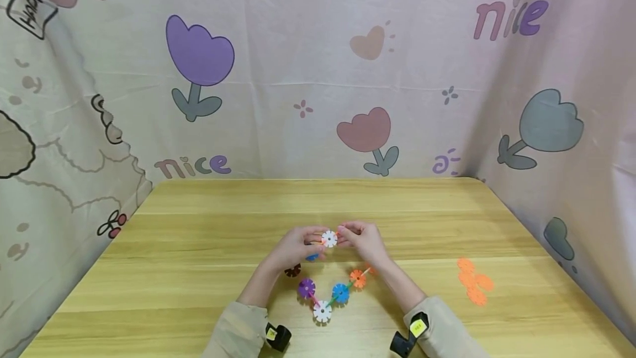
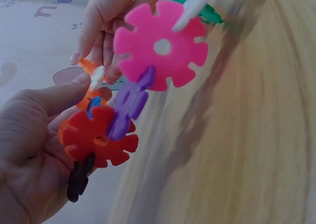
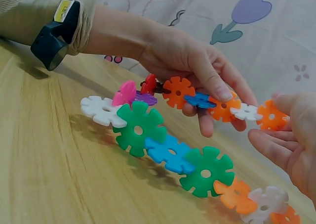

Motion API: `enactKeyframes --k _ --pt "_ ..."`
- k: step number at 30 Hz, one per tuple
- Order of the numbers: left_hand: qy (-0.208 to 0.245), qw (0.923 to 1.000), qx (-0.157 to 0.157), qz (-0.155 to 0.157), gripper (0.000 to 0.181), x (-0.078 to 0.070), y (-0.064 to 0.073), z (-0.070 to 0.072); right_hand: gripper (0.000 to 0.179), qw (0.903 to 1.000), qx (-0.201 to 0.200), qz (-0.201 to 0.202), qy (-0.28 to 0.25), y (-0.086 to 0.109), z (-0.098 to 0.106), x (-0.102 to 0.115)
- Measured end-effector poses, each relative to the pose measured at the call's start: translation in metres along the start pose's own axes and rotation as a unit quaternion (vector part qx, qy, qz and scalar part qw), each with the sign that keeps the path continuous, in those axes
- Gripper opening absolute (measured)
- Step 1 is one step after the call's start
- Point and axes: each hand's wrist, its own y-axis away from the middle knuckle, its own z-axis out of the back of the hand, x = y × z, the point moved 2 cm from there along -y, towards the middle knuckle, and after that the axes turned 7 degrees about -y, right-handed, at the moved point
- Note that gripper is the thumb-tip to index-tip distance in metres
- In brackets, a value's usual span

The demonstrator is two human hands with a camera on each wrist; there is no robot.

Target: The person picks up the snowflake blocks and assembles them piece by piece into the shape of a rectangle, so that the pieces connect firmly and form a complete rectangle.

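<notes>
A chain of slotted plastic snowflake discs, in many colours, loops between the two hands. My left hand [image 1: 297, 247] holds one part of it, its thumb on an orange disc [image 3: 224, 110]. Slotted into that disc is a white disc [image 1: 329, 238]. Beyond the white one, my right hand [image 1: 365, 241] pinches an orange end disc [image 3: 271, 117] between thumb and fingers. Nearer the body, the loop runs through a red disc [image 2: 106, 150], a pink disc [image 2: 180, 70], a white disc [image 3: 101, 110], a green disc [image 3: 138, 130] and a blue disc [image 3: 170, 152].
Several loose orange discs [image 1: 467, 279] lie in a cluster on the wooden table [image 1: 199, 220], right of the right forearm. A patterned curtain [image 1: 298, 43] hangs behind the table's far edge. Each wrist carries a small black camera.
</notes>
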Motion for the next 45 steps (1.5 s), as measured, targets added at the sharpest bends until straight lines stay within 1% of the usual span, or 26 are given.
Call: enactKeyframes --k 3,8,10,14,18,22,23,27,32,35,39,41,45 --pt "0.004 1.0000 -0.002 0.004 0.047 -0.001 0.000 0.001 0.027 1.0000 0.000 -0.004 0.001 -0.001 -0.001 0.000" --pt "0.009 0.9998 0.000 0.017 0.047 -0.002 0.000 -0.001 0.030 0.9999 0.011 -0.006 -0.011 -0.009 0.004 -0.013" --pt "0.012 0.9997 0.007 0.022 0.049 -0.002 -0.001 -0.002 0.033 0.9999 0.010 -0.009 -0.005 -0.012 0.007 -0.020" --pt "0.012 0.9994 0.017 0.028 0.050 -0.002 -0.001 -0.002 0.037 0.9999 0.001 -0.007 0.016 -0.013 0.009 -0.024" --pt "-0.003 0.9992 0.028 0.028 0.050 -0.002 -0.002 -0.001 0.034 0.9997 -0.004 0.002 0.025 -0.012 0.008 -0.024" --pt "-0.009 0.9990 0.034 0.029 0.048 0.000 -0.002 -0.001 0.029 0.9998 -0.003 -0.005 0.018 -0.012 0.003 -0.026" --pt "-0.009 0.9990 0.032 0.030 0.048 0.000 -0.002 -0.002 0.028 0.9999 -0.003 -0.009 0.013 -0.012 0.001 -0.026" --pt "0.000 0.9993 0.023 0.028 0.045 0.000 -0.001 -0.002 0.029 0.9999 0.006 0.001 0.011 -0.011 -0.003 -0.026" --pt "0.012 0.9994 0.013 0.028 0.043 -0.001 -0.001 -0.003 0.030 0.9990 0.024 0.018 0.032 -0.011 -0.004 -0.022" --pt "0.022 0.9990 0.005 0.040 0.042 0.000 -0.002 -0.004 0.032 0.9986 0.029 0.011 0.043 -0.011 -0.001 -0.020" --pt "0.028 0.9977 -0.016 0.060 0.040 0.001 -0.003 -0.004 0.036 0.9989 0.024 0.004 0.039 -0.011 0.008 -0.016" --pt "0.025 0.9973 -0.025 0.065 0.040 0.001 -0.004 -0.004 0.037 0.9992 0.017 0.005 0.035 -0.011 0.015 -0.014" --pt "0.021 0.9969 -0.038 0.066 0.037 0.002 -0.003 -0.003 0.038 0.9996 -0.002 0.005 0.029 -0.009 0.033 -0.014"
